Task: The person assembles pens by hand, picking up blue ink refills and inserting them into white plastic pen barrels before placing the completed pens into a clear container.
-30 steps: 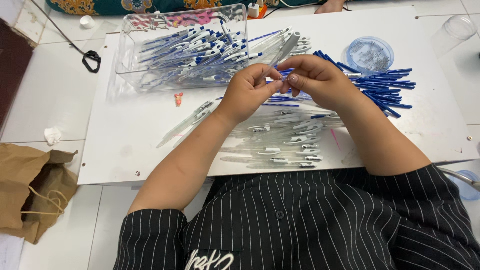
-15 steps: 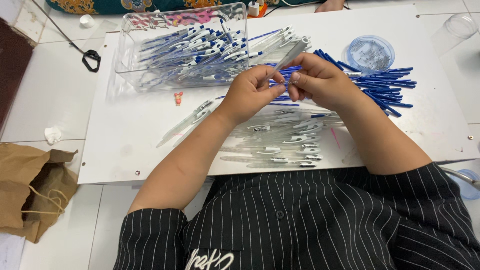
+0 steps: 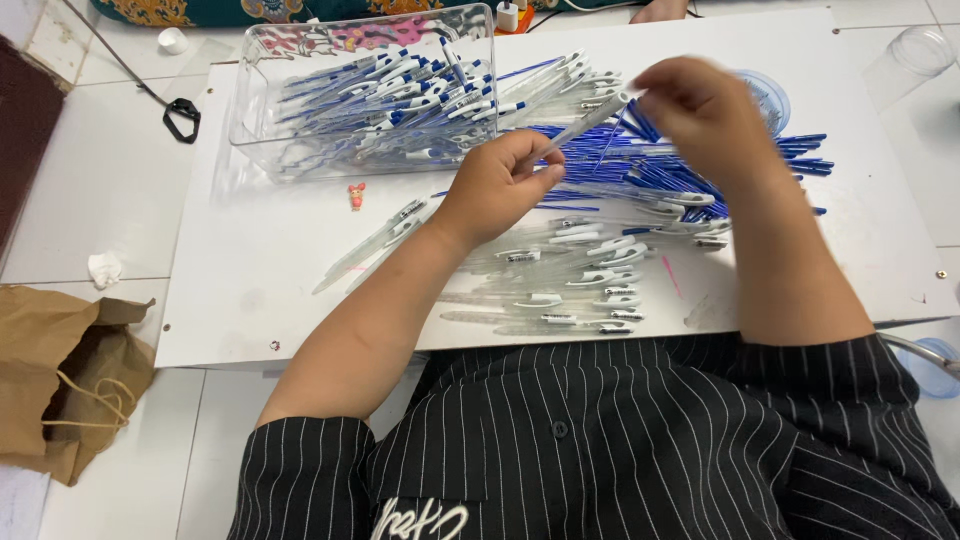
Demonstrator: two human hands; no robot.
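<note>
The white board [image 3: 250,290] carries everything, so each pile sits within arm's reach. At its 11 o'clock a clear bin [image 3: 262,120] holds finished pens [image 3: 400,95], kept apart from loose parts. Blue refills [image 3: 790,155] fan out toward 2 o'clock, and clear barrels [image 3: 570,290] lie in a heap at 6 o'clock, nearest the body.

Above the middle, the left hand [image 3: 500,185] is closed, pinching the lower end of one clear pen [image 3: 590,122] between thumb and fingers. The pen slants up toward 1 o'clock, where the right hand [image 3: 705,110] grips its top with curled fingertips; held at both ends, the pen looks steadied for fitting. The right hand is blurred, so its exact grip is hard to read.

A paper bag [image 3: 60,370] at 8 o'clock is cut by the frame. The round lid [image 3: 772,95] behind the right hand is mostly hidden.
</note>
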